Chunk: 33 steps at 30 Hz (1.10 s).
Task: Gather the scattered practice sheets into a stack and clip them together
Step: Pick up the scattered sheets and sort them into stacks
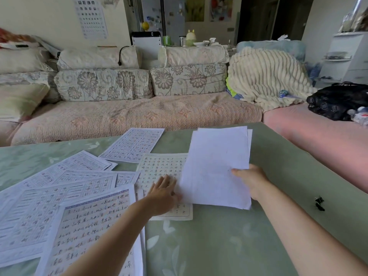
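My right hand (252, 181) grips a small stack of sheets (216, 166) by its right edge, blank backs toward me, lifted and tilted above the table. My left hand (164, 193) lies flat with straight fingers on a cream practice sheet (159, 168) in the middle of the table, touching the lower left corner of the held stack. Several more printed practice sheets lie scattered: one at the far edge (133, 145), overlapping ones at the left (59, 180), and a large one near me (87, 232). Two black binder clips (319, 203) lie at the right.
The table (209, 242) has a pale green floral cover; its right edge runs diagonally past the clips. A sofa (129, 114) with patterned cushions stands right behind the table. A pink seat with a black bag (338, 100) is at the right.
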Available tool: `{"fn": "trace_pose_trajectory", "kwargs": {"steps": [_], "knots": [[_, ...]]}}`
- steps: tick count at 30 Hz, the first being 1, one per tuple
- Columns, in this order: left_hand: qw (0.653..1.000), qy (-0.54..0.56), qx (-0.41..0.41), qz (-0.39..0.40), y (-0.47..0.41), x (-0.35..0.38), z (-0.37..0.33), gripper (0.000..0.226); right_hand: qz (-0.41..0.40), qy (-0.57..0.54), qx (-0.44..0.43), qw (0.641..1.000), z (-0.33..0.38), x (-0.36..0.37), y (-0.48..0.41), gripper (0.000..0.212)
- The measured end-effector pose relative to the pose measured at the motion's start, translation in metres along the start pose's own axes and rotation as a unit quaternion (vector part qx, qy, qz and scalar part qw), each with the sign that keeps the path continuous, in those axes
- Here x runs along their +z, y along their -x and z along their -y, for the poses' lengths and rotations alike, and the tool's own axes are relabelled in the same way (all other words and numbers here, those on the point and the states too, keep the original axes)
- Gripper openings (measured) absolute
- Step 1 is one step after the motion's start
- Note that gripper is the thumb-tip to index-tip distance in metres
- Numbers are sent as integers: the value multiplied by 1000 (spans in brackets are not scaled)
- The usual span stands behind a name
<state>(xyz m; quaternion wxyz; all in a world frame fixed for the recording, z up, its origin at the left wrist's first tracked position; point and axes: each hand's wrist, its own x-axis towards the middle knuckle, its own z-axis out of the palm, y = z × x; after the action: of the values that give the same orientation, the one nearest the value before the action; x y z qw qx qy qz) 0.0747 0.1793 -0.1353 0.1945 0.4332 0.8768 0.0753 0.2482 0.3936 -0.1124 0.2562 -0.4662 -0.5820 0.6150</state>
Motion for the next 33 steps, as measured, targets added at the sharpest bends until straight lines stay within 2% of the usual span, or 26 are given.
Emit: {"fn": "trace_pose_trajectory", "kwargs": {"steps": [2,3,5,6,7,9,11,13,15,18,22,26,29,33], "knots": [[991,135,-11,-7,2,-4,-17,65,8,26,18,999,-3,-9,-3,21],[967,256,-14,4,4,-7,-26,62,13,39,23,999,-4,-12,-3,23],[888,459,-1,30,9,-12,-40,61,15,73,20,997,-5,-18,-1,22],[869,494,4,35,11,-16,-44,63,18,93,12,995,-5,-19,0,22],[865,502,10,23,10,-18,-44,64,22,111,4,994,-6,-18,1,22],[883,465,-9,-60,2,-21,-37,65,29,134,-12,990,-6,-11,5,18],[931,328,-63,-144,-4,-23,-18,58,30,159,-30,986,-6,0,8,15],[968,154,-119,-156,-2,-23,-6,46,34,192,-43,980,-5,14,14,15],[978,91,-120,-147,2,-19,-3,44,44,223,-39,973,-4,31,20,20],[976,117,-96,-158,7,-17,-9,54,56,214,-12,975,0,51,25,30],[975,130,-91,-158,13,-24,-5,52,64,100,31,992,10,65,35,24],[982,111,-80,-131,20,-23,-1,65,91,29,74,993,16,70,41,26],[983,108,-69,-133,20,-20,2,73,98,36,82,991,15,73,47,24],[978,147,-62,-136,17,-20,4,73,73,117,45,989,7,71,52,20]]}}
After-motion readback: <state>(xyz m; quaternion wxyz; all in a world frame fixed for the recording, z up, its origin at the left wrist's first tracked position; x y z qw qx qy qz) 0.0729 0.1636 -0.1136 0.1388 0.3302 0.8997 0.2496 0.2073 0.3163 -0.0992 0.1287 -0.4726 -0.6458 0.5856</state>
